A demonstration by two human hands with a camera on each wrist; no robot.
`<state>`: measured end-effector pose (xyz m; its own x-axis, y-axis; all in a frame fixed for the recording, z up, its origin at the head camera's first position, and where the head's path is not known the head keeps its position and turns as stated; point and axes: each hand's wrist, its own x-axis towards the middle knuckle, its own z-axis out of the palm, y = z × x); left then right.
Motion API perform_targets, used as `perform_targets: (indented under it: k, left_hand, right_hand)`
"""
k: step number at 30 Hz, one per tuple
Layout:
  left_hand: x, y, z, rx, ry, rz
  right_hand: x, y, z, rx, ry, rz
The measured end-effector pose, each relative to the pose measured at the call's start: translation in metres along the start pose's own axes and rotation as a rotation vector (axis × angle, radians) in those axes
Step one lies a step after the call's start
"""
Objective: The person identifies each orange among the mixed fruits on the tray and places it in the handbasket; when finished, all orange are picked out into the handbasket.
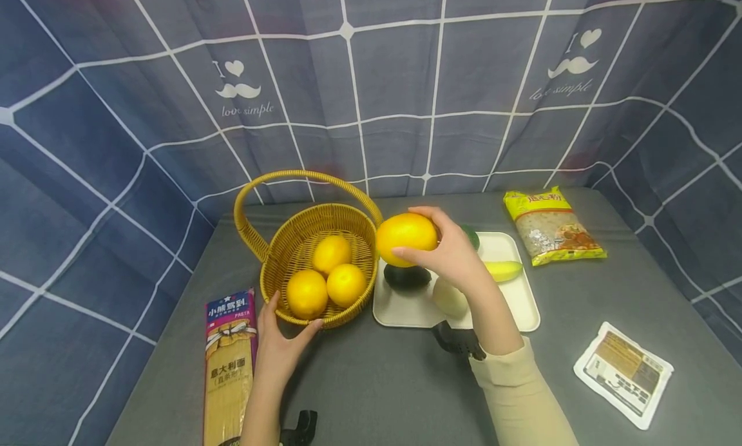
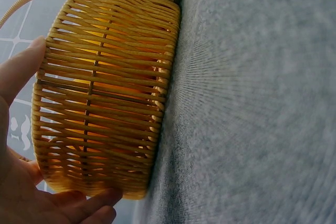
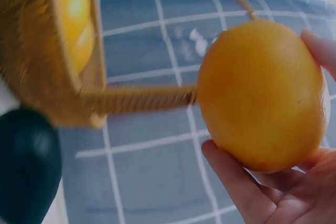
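My right hand [image 1: 449, 246] holds a yellow-orange orange [image 1: 407, 238] by its sides, thumb and fingers spread round it. It is raised beside the right rim of a yellow wicker basket [image 1: 268, 265], over the left part of a white tray [image 1: 400, 317]. Inside the basket lie three more oranges [image 1: 307, 294]. My left hand [image 1: 278, 346] grips the basket's near side, thumb and fingers apart along the rim and wall. On the tray are a dark avocado [image 1: 407, 278], a pale round item [image 1: 449, 299] partly behind the right wrist, a yellow banana-like item [image 1: 503, 271] and a green item [image 1: 471, 237].
A pasta packet [image 1: 230, 362] lies left of the left forearm. At the back right is a yellow food bag [image 1: 553, 227], with a white flat packet [image 1: 623, 375] nearer on the right. The basket's tall handle [image 1: 307, 174] arches over its far side, close to the checked curtain [image 1: 394, 91].
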<state>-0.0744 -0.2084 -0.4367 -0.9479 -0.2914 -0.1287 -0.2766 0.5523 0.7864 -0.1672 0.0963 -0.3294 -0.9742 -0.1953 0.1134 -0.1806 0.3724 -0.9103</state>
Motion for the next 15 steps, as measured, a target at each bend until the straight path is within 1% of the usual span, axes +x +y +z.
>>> perform_targets:
  k: [4, 6, 8, 15]
  left_hand:
    - [0.000, 0.000, 0.000, -0.003, 0.006, 0.003]
    - [0.000, 0.000, 0.001, -0.002, 0.009, 0.005]
    - [0.000, 0.000, 0.001, -0.002, 0.011, 0.009]
    - [0.001, 0.000, 0.001, -0.007, 0.009, 0.013]
  right_hand:
    - [-0.006, -0.012, 0.011, 0.085, -0.104, -0.079]
    - [-0.006, -0.015, 0.019, 0.128, -0.156, -0.095]
    - [-0.004, -0.017, 0.029, 0.149, -0.191, -0.108]
    - [0.012, -0.018, 0.067, 0.111, -0.229, -0.148]
